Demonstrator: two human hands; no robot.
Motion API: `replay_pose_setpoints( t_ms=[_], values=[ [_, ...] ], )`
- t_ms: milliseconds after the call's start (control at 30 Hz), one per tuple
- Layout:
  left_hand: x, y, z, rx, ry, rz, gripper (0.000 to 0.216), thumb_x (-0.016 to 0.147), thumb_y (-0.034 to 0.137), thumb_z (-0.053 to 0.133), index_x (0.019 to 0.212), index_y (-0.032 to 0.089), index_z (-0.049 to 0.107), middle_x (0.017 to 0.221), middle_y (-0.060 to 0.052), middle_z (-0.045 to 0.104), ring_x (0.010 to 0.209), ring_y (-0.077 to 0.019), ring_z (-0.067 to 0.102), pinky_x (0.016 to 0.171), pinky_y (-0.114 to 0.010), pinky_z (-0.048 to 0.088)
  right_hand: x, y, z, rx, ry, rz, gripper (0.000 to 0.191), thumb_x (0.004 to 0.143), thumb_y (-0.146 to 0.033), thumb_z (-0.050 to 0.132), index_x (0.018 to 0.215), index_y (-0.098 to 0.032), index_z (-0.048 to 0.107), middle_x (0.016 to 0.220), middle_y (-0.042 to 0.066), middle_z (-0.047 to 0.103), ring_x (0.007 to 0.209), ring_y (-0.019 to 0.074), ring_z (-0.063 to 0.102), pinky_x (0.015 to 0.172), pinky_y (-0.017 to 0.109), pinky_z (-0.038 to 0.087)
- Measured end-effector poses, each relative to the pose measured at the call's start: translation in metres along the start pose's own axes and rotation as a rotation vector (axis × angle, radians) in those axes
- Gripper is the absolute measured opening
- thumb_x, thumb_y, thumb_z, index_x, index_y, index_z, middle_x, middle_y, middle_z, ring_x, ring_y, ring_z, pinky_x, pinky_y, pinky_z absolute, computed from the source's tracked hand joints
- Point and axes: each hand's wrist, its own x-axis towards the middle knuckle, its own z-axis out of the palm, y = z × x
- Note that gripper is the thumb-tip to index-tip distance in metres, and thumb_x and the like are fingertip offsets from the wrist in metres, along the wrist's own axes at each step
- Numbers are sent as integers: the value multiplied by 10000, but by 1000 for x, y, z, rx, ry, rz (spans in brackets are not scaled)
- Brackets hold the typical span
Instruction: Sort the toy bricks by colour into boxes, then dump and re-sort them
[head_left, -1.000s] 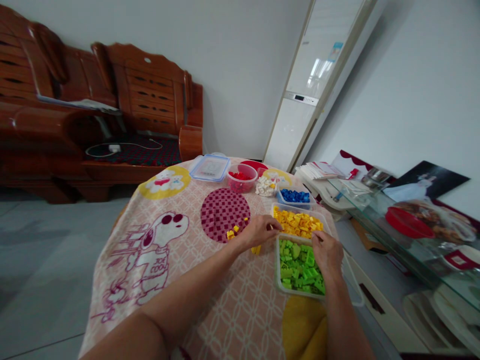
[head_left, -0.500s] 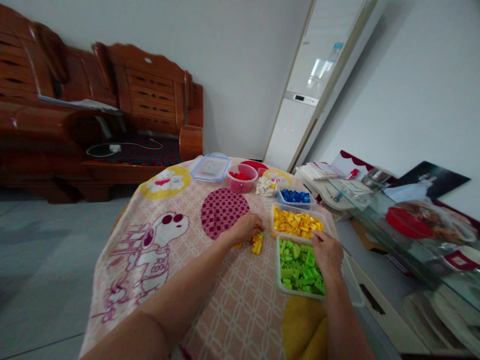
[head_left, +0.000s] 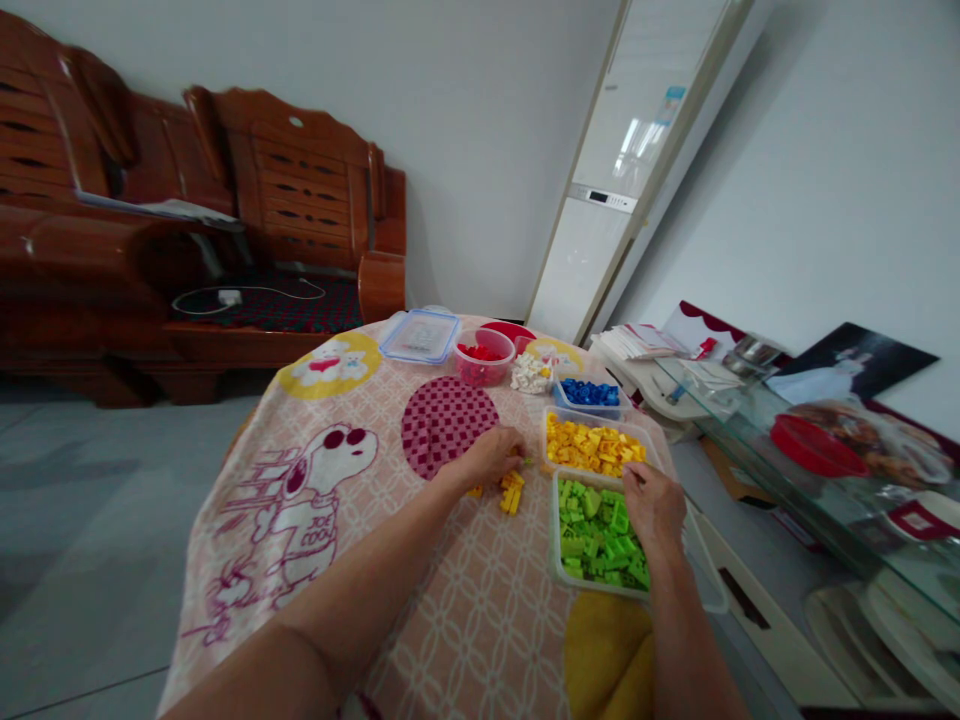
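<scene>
My left hand (head_left: 491, 455) is over the tablecloth with its fingers curled together. A bit of a small green building brick (head_left: 528, 461) shows at its fingertips; the rest is hidden. Right below these fingers lie joined yellow building bricks (head_left: 511, 494), with more yellow partly covered by the hand. My right hand (head_left: 656, 508) is closed in a pinch where the box of yellow bricks (head_left: 596, 447) meets the box of green bricks (head_left: 600, 535). What its fingertips hold, if anything, is too small to make out.
Farther back stand a box of blue bricks (head_left: 590, 392), a pile of white bricks (head_left: 531, 373), a round tub of red bricks (head_left: 484, 360) and a clear lid (head_left: 421, 335). A glass shelf (head_left: 739, 440) with household items flanks the table's right side.
The green brick by my left fingertips has shifted slightly away from the yellow bricks, which sit a little lower. My right hand has hardly moved.
</scene>
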Motion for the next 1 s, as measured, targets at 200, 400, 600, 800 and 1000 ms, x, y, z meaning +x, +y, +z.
replay_pose_setpoints(
  t_ms=[200,400,600,800,1000],
  values=[
    [-2,17,-13,-212,255,-52,116,810,185,602,855,143,700,767,-16,686,701,-121,592,673,-209,430,0,-1,0,0,5,4,302,854,-289,480,873,-180,761,828,85,730,716,183,580,656,265,343],
    [-6,54,-2,-312,177,160,108,818,185,638,894,155,710,850,-35,690,736,-121,604,710,-220,452,0,-2,-1,-20,-18,26,303,866,-291,482,896,-174,760,832,89,729,721,187,589,661,269,345],
    [-9,70,25,-209,61,356,112,860,248,640,914,195,723,990,-56,707,987,-189,617,917,-296,442,0,-2,-1,-35,-16,-7,308,866,-291,473,892,-174,756,820,90,725,713,188,587,657,272,346],
    [-10,71,25,-184,89,382,161,875,271,624,979,210,731,1072,-70,701,1035,-207,608,958,-326,430,0,-1,0,-21,-13,0,315,870,-299,471,900,-174,758,836,91,732,711,187,588,658,272,344],
    [-5,47,6,-140,272,122,189,863,158,562,954,170,727,963,-78,719,934,-186,634,888,-294,457,1,-2,-1,-20,-15,21,297,857,-291,483,871,-176,757,827,90,731,702,189,591,648,271,342]
  ],
)
